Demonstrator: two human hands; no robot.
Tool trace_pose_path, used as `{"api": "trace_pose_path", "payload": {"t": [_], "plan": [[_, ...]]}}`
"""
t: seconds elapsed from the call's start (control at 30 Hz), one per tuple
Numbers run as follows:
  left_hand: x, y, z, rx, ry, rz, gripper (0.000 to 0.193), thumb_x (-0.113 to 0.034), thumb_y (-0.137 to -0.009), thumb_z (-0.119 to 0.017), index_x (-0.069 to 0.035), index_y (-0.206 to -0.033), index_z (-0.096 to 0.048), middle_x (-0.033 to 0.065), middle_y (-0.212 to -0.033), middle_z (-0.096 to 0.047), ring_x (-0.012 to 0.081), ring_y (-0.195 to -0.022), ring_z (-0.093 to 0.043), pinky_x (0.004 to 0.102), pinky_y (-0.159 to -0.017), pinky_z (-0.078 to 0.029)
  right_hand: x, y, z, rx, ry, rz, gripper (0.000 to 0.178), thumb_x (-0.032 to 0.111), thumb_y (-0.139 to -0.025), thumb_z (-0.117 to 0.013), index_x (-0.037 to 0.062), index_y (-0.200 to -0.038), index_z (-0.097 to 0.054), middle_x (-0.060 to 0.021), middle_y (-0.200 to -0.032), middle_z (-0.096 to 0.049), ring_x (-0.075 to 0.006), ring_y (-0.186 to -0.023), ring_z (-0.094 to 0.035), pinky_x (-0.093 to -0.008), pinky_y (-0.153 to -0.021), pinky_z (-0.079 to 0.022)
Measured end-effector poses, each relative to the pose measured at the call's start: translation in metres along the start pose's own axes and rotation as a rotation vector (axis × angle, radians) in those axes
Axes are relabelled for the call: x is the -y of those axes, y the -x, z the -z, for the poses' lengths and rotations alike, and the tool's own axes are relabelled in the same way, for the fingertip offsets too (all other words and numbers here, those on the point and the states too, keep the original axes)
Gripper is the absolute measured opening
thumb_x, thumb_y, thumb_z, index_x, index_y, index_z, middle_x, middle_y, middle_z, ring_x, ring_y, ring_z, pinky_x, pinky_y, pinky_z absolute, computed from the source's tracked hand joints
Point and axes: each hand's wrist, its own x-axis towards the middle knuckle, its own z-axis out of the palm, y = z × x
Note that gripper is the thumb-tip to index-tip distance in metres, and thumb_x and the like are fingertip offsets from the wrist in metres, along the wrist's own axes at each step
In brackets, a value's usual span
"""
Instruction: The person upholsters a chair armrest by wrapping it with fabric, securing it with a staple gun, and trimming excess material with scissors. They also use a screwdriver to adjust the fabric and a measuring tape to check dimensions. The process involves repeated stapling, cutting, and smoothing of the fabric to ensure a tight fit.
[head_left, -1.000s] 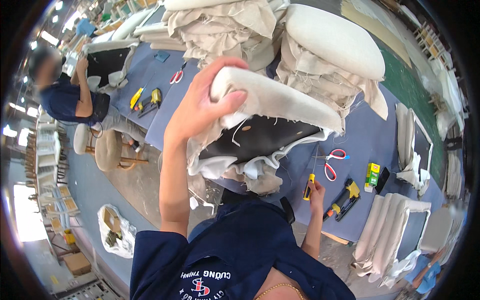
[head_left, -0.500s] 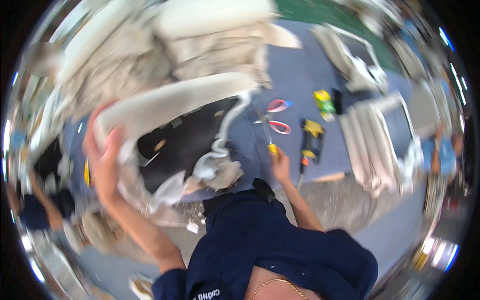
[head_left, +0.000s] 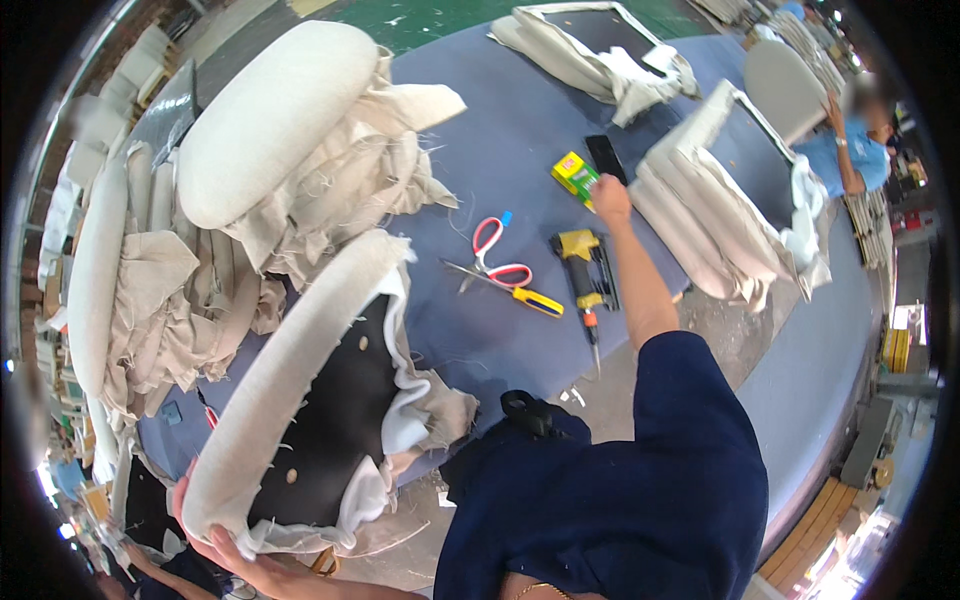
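Note:
My left hand (head_left: 228, 548) grips the lower corner of a beige upholstered cushion panel (head_left: 290, 370), thumb on the near side and fingers round the edge. The panel's black backing faces up, with loose white and beige fabric along its border. At the far right of the tools, my right hand (head_left: 612, 200) closes its fingers on the end of a small yellow and green box (head_left: 575, 177); its fingertips are partly hidden. A yellow-handled screwdriver (head_left: 538, 301) lies by red and white scissors (head_left: 490, 258). Beside them rests a yellow and black staple gun (head_left: 582, 270) with a hose attached.
A black phone (head_left: 605, 158) lies behind the box. Cushions with bunched fabric (head_left: 290, 120) pile up at left. More upholstered panels (head_left: 720, 200) are stacked at right, another (head_left: 600, 50) at the back. A co-worker (head_left: 850, 150) stands beyond on the right; another person's arm shows lower left.
My right hand has let go of the screwdriver, now on the table, and moved up to the box. The panel has tilted more steeply, with my left hand at its lower corner.

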Motion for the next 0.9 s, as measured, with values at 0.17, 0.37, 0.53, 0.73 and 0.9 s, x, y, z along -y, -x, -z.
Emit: {"api": "trace_pose_path", "payload": {"t": [0.17,0.37,0.53,0.73,0.9], "plan": [[-0.010,0.016,-0.001,-0.079,0.056,0.090,0.098,-0.059,-0.073,-0.075,0.005,-0.140,-0.042,0.0331,-0.139,-0.051,0.0419,-0.130,-0.053,0.0523,-0.113,-0.038,-0.027,-0.052,-0.031,0.201,-0.026,0.060,0.042,0.041,-0.099,-0.052,0.0011,-0.103,-0.065,-0.0245,-0.109,-0.069,-0.0470,-0.107,-0.064,-0.0498,-0.092,-0.051],[-0.019,0.011,-0.021,-0.157,0.021,0.152,0.101,-0.066,-0.071,-0.077,0.003,-0.137,-0.045,0.0311,-0.134,-0.055,0.0369,-0.124,-0.058,0.0480,-0.109,-0.041,-0.026,-0.047,-0.018,0.073,-0.098,0.239,0.038,0.037,-0.098,-0.060,0.0007,-0.106,-0.063,-0.0258,-0.105,-0.068,-0.0449,-0.106,-0.064,-0.0515,-0.093,-0.049],[-0.033,-0.007,-0.043,-0.134,-0.011,0.083,0.099,-0.067,-0.074,-0.075,0.007,-0.133,-0.049,0.0292,-0.130,-0.059,0.0357,-0.119,-0.062,0.0457,-0.106,-0.046,0.075,0.116,0.024,0.321,-0.257,0.406,0.028,0.028,-0.093,-0.067,0.0066,-0.112,-0.064,-0.0184,-0.109,-0.068,-0.0390,-0.095,-0.069,-0.0491,-0.082,-0.053],[-0.039,-0.012,-0.040,0.023,-0.098,-0.069,0.092,-0.064,-0.083,-0.070,0.010,-0.133,-0.050,0.0237,-0.130,-0.062,0.0308,-0.120,-0.061,0.0429,-0.107,-0.044,0.116,0.241,0.003,0.480,0.057,0.461,0.046,0.024,-0.089,-0.072,0.0068,-0.128,-0.056,-0.0153,-0.119,-0.067,-0.0371,-0.104,-0.067,-0.0505,-0.088,-0.055],[-0.050,-0.005,-0.055,0.081,-0.056,-0.163,0.068,-0.042,-0.082,-0.069,0.007,-0.129,-0.056,0.0188,-0.126,-0.065,0.0256,-0.116,-0.060,0.0381,-0.105,-0.043,0.100,0.240,0.009,0.687,-0.324,0.395,0.049,0.024,-0.097,-0.066,0.0037,-0.139,-0.051,-0.0122,-0.105,-0.067,-0.0306,-0.091,-0.071,-0.0430,-0.077,-0.059]]}}
